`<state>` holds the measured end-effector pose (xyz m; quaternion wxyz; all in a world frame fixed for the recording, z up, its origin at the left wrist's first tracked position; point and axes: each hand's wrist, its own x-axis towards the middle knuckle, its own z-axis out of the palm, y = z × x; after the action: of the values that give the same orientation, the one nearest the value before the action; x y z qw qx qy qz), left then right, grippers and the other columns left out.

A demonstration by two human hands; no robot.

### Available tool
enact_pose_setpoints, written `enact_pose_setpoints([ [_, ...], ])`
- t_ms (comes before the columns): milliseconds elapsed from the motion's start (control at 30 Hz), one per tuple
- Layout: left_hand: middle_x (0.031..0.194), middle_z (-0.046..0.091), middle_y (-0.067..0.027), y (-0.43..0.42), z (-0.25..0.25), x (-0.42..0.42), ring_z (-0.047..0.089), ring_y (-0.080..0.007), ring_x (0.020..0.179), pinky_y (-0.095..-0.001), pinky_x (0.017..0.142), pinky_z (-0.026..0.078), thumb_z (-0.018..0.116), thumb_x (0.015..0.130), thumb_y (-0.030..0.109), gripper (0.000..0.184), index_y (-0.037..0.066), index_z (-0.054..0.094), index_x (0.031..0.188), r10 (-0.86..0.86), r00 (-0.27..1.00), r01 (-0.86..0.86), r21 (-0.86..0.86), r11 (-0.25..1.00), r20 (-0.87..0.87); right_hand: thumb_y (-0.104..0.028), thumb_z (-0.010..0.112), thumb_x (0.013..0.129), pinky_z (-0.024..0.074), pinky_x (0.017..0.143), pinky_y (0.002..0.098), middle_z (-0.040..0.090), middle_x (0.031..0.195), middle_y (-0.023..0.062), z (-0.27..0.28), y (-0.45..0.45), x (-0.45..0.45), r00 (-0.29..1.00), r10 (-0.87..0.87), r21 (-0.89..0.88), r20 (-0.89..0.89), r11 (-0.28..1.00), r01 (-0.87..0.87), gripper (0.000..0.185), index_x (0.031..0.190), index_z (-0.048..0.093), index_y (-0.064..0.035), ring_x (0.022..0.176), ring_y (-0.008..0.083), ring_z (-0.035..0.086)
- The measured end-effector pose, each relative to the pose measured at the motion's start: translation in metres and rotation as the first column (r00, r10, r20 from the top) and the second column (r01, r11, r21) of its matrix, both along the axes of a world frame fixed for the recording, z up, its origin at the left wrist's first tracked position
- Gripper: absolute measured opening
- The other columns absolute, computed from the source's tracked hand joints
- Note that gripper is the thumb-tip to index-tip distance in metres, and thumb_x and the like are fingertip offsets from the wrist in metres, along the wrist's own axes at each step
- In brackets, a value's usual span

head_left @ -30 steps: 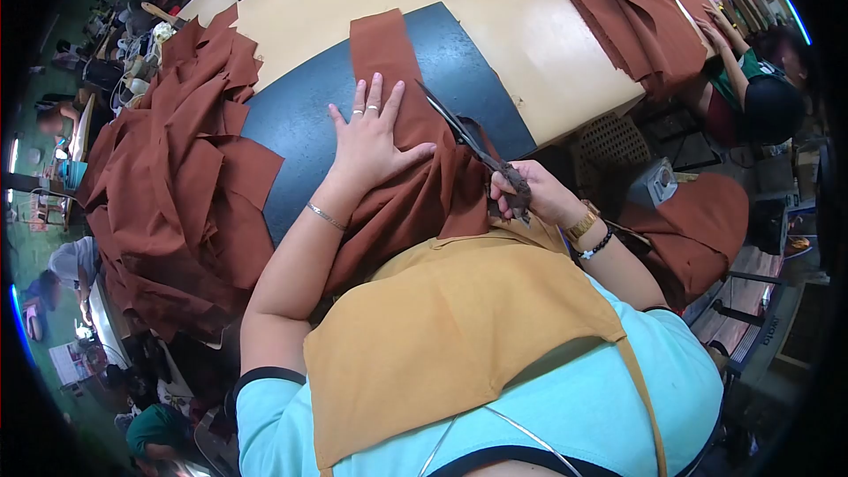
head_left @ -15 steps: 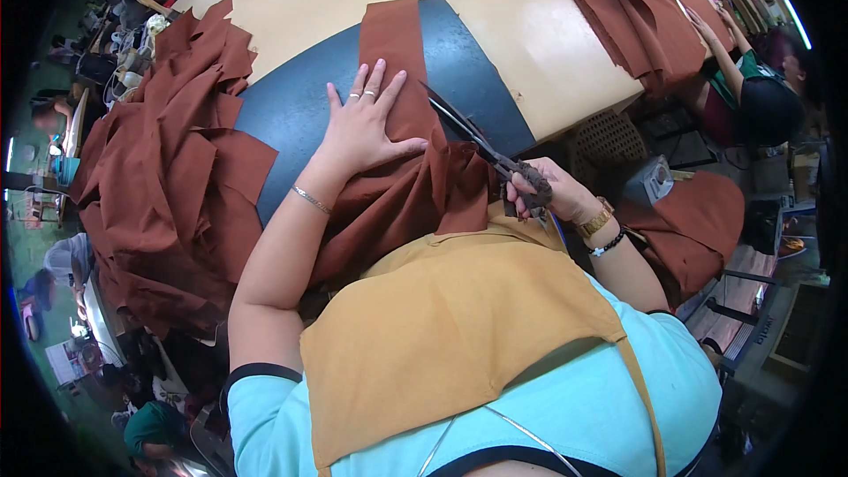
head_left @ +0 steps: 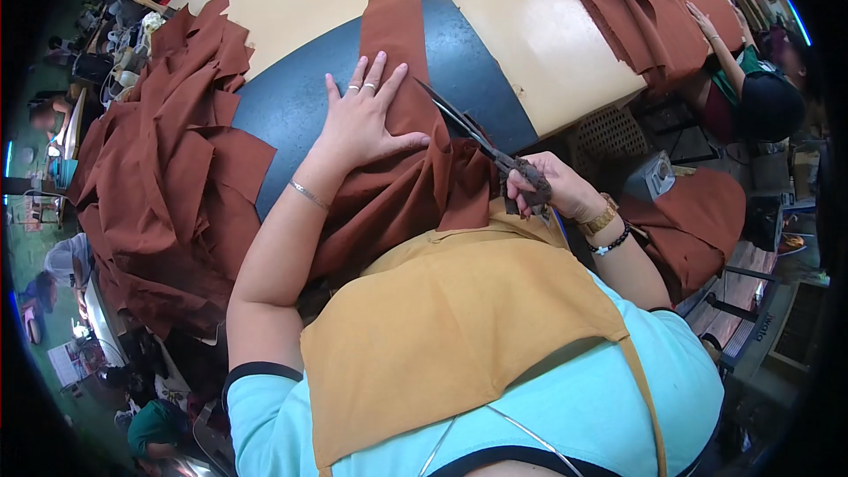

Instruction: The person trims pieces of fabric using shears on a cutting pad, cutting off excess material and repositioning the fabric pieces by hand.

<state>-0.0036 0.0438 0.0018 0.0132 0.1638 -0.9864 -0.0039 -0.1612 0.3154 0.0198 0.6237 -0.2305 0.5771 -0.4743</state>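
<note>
My left hand (head_left: 369,117) lies flat with fingers spread on a strip of rust-brown fabric (head_left: 394,28). Beneath the strip is a dark blue mat (head_left: 296,93) on the table. My right hand (head_left: 552,187) is wrapped round the cloth-bound handles of a large pair of scissors (head_left: 477,134). Their blades point up and left, the tips at the right edge of the strip. The lower part of the fabric bunches in folds between my hands and hangs over the table edge against my apron (head_left: 450,309).
A big heap of the same brown fabric (head_left: 168,185) spreads at the left. More layered fabric (head_left: 609,9) lies on the cream table (head_left: 565,44) at the far right, where another person's arm (head_left: 720,44) rests. A plastic basket (head_left: 609,137) stands below the table edge.
The view has shifted slightly. Both hands, the scissors and the fabric strip keep nearly the same positions relative to each other.
</note>
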Motion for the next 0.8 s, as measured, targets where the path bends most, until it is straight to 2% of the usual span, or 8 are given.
enact_pose_setpoints([
  [100, 0.157, 0.017, -0.0127, -0.001, 0.0, 0.0, 0.016, -0.0349, 0.144, -0.0724, 0.104, 0.014, 0.055, 0.068, 0.079, 0.104, 0.021, 0.026, 0.15, 0.004, 1.0, -0.004, 0.003, 1.0, 0.003, -0.028, 0.065, 0.089, 0.0474, 0.053, 0.0198, 0.061, 0.069, -0.0011, 0.003, -0.001, 0.001, 1.0, 0.005, 0.02, 0.015, 1.0, -0.005, 0.025, 0.079, 0.062, -0.0055, 0.058, 0.0051, 0.058],
  [200, 0.157, 0.017, -0.0127, 0.002, -0.002, 0.001, 0.016, -0.0346, 0.144, -0.0728, 0.103, 0.014, 0.055, 0.068, 0.079, 0.104, 0.021, 0.025, 0.15, 0.037, 0.999, -0.037, 0.02, 0.999, -0.012, -0.025, 0.065, 0.09, 0.0477, 0.053, 0.0198, 0.061, 0.07, -0.0013, -0.007, 0.004, 0.008, 0.998, -0.028, -0.042, 0.06, 0.999, 0.031, 0.021, 0.082, 0.064, -0.0057, 0.058, 0.0051, 0.058],
  [500, 0.157, 0.015, -0.0141, 0.021, -0.006, 0.004, 0.014, -0.0345, 0.144, -0.0746, 0.1, 0.018, 0.053, 0.07, 0.079, 0.104, 0.02, 0.023, 0.15, 0.17, 0.985, -0.17, -0.004, 0.985, -0.019, -0.027, 0.066, 0.089, 0.0468, 0.055, 0.0196, 0.061, 0.069, -0.001, -0.006, 0.004, 0.015, 0.998, -0.043, -0.043, 0.039, 0.998, 0.045, 0.023, 0.082, 0.063, -0.0055, 0.058, 0.0054, 0.058],
  [800, 0.157, 0.014, -0.0142, 0.035, -0.005, 0.004, 0.012, -0.0337, 0.145, -0.0753, 0.1, 0.015, 0.054, 0.072, 0.077, 0.103, 0.019, 0.022, 0.151, 0.199, 0.98, -0.199, 0.019, 0.98, -0.02, -0.031, 0.066, 0.09, 0.046, 0.054, 0.0206, 0.059, 0.064, -0.0017, -0.01, -0.003, 0.021, 0.996, -0.087, -0.024, 0.012, 0.996, 0.088, 0.028, 0.077, 0.061, -0.0065, 0.055, 0.0063, 0.056],
])
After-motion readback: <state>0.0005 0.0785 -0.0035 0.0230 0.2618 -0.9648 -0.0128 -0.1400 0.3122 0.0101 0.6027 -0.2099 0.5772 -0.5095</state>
